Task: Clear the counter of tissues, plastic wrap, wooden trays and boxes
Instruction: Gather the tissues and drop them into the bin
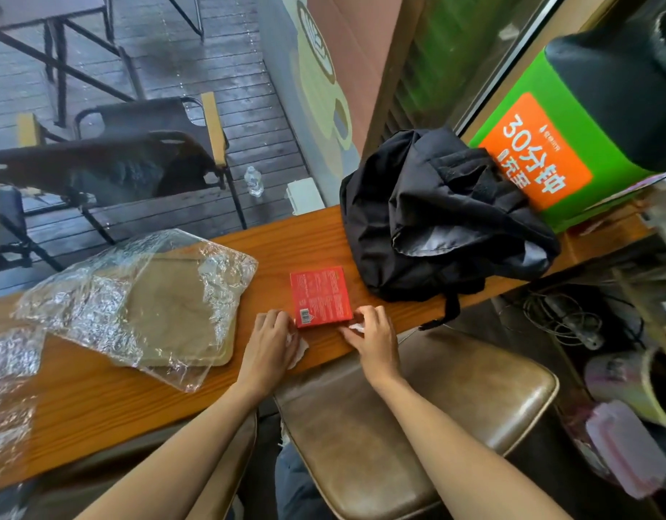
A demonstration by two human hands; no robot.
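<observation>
Tissues (296, 349) number two on the wooden counter (98, 392), both white and crumpled, both at its near edge: one lies under the left hand (273, 339), whose fingers curl down over it, and a smaller scrap (357, 326) sits under the curled fingertips of the right hand (372, 341), seemingly pinched (the hold itself is hidden by the fingers). Between the two hands lies one flat red box (321, 296), barcode corner toward the near edge; the left hand's fingertips are just beside that corner. One wooden tray (181, 317) rests left of the box, half covered by a sheet of clear plastic wrap (109, 290) that spills over its far and left sides. A second crinkled sheet (8, 373) lies at the counter's left end. One black backpack (440, 219) slumps on the right part of the counter, beyond the box. One brown padded stool (417, 418) stands under the near edge.
</observation>
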